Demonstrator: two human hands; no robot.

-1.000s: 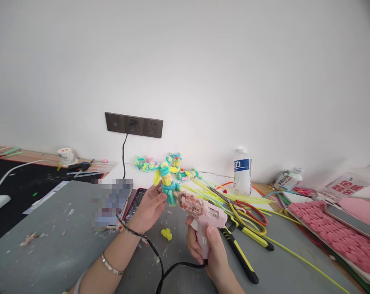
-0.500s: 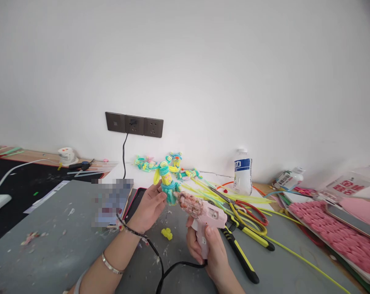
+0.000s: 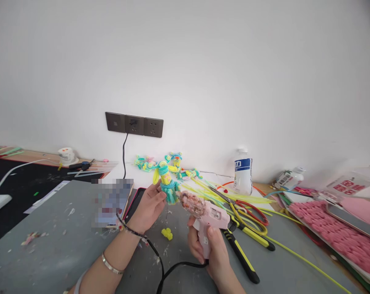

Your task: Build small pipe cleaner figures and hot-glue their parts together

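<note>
One teal-and-yellow craft figure (image 3: pixel 166 175), near the middle of the scene, is pinched low on its left side by the thumb and fingers of the left hand (image 3: pixel 149 206). One pink glue gun (image 3: pixel 217 217) is gripped at the handle, fingers wrapped round it, by the right hand (image 3: pixel 212 245); its nozzle is pointed at the figure's teal base, contact not being discernible. One yellow lump (image 3: pixel 167 234) is set nearer, on the grey mat (image 3: pixel 65 241). Scissors (image 3: pixel 252 222) are placed to the right; one white bottle (image 3: pixel 243 179) is stood farther off, by the wall (image 3: pixel 203 73).
</note>
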